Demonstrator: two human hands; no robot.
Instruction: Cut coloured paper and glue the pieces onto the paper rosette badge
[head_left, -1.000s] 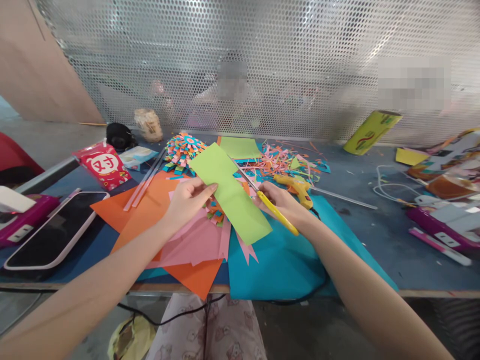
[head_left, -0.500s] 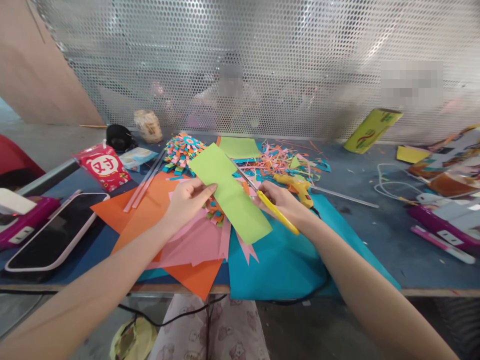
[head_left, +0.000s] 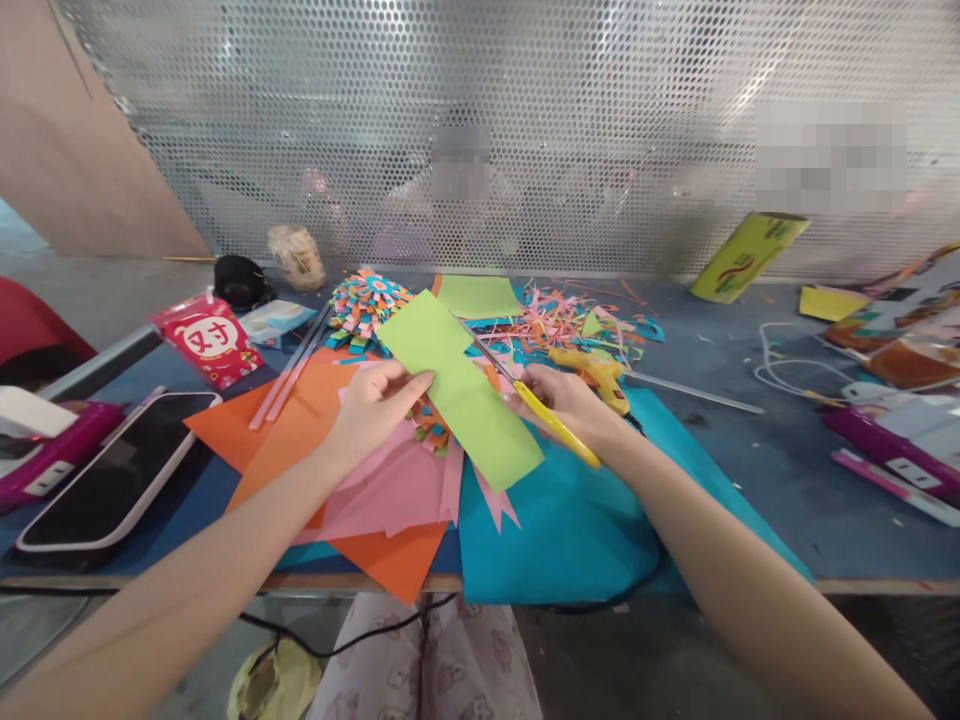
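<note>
Above the paper pile (head_left: 390, 480), basically nothing moves since a second ago. The left hand (head_left: 373, 402) still pinches the green strip's (head_left: 461, 390) left edge, thumb on top. The right hand (head_left: 568, 402) stays curled round the scissors (head_left: 556, 428), blades at the strip's right edge, and I can't tell if they're biting in.

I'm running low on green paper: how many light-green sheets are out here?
2. One strip is held by the left hand, with scissors at its edge; the other sheet lies flat behind it. Others may hide under scraps.
</note>
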